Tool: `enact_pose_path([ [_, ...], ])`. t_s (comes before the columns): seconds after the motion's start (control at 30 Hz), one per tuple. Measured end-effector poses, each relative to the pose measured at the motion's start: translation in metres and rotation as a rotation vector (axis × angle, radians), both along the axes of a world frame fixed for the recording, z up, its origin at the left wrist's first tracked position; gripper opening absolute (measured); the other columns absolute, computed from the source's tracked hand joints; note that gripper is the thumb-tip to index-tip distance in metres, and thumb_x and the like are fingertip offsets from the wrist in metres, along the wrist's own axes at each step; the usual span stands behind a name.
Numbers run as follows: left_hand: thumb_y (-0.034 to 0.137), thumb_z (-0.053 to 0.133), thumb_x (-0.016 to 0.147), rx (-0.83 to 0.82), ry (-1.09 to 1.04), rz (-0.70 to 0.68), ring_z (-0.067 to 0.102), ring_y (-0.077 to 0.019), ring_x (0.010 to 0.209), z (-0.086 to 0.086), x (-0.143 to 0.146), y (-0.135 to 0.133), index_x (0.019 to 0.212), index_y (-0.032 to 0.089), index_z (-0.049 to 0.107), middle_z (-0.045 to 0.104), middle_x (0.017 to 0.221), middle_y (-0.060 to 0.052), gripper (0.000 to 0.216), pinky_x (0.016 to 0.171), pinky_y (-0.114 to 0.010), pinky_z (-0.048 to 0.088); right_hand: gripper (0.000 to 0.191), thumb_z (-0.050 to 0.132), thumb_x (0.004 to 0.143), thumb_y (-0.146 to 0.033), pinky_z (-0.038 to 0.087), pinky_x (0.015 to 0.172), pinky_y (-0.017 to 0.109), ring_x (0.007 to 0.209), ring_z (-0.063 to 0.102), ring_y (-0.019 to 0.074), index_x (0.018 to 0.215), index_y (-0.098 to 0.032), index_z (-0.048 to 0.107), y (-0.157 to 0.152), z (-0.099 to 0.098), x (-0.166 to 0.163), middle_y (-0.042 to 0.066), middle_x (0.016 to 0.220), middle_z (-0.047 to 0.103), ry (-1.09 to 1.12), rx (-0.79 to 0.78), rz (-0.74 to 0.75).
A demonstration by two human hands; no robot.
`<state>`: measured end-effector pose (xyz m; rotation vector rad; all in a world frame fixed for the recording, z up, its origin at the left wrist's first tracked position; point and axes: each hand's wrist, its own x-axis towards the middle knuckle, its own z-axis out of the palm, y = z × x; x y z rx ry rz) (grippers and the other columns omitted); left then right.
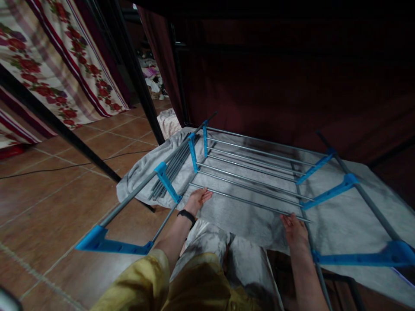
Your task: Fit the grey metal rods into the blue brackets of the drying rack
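A thin grey metal rod (246, 199) lies crosswise in front of me, held near both ends. My left hand (198, 201), with a black band on its wrist, pinches it near its left end. Toward the right end, my right hand (294, 229) has its fingers closed around it. Beyond the rod is a partly assembled rack of grey tubes with blue plastic brackets. Several crossbars (256, 186) span between its sides. A blue bracket (168, 183) stands just left of my left hand, and another blue bracket (363, 258) is right of my right hand.
Several loose grey rods (175, 166) lie bundled on the grey blanket (132, 177) at the left. A black frame post (139, 73) rises beside the bed. Floral curtains (65, 65) hang at the left, and a dark cable (74, 165) crosses the tiled floor (61, 207).
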<state>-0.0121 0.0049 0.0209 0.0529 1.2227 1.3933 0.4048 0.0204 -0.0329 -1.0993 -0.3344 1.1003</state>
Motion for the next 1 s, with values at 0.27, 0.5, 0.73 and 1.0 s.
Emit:
enact_pose_path([
  [0.27,0.008,0.068,0.086,-0.036,0.012,0.01,0.073,-0.0195,0.069,0.0004,-0.0001,0.0031,0.079,0.01,0.064,0.071,0.073,-0.012,0.009,0.073,-0.029,0.061,0.035,0.088,0.06,-0.03,0.065,0.068,0.033,0.06,0.067,0.0139,0.066,-0.022,0.055,0.0003,0.0007,0.0003,-0.004,0.06,0.063,-0.014,-0.034,0.008],
  [0.5,0.007,0.065,0.089,-0.053,0.009,-0.01,0.072,-0.0178,0.063,0.0034,0.0007,0.0037,0.08,0.01,0.063,0.071,0.071,-0.011,0.009,0.062,-0.025,0.061,0.039,0.088,0.061,-0.027,0.065,0.072,0.034,0.064,0.067,0.013,0.067,-0.022,0.05,-0.0004,-0.0018,0.0018,-0.006,0.064,0.065,-0.001,-0.022,0.02],
  [0.73,0.006,0.062,0.09,-0.068,-0.001,-0.017,0.073,-0.019,0.064,0.0037,-0.0007,0.0049,0.08,0.01,0.063,0.072,0.072,-0.012,0.01,0.062,-0.026,0.062,0.036,0.086,0.061,-0.024,0.064,0.076,0.036,0.067,0.068,0.013,0.069,-0.021,0.051,-0.0022,-0.0017,0.0029,-0.006,0.067,0.066,-0.001,0.016,0.045],
  [1.0,0.005,0.062,0.089,-0.065,-0.037,-0.013,0.074,-0.02,0.065,0.0027,-0.0022,0.004,0.082,0.009,0.064,0.072,0.072,-0.012,0.008,0.065,-0.027,0.062,0.029,0.084,0.06,-0.02,0.063,0.076,0.035,0.076,0.07,0.015,0.069,-0.021,0.057,-0.0066,0.0039,0.0008,-0.003,0.075,0.068,0.001,0.057,0.062],
])
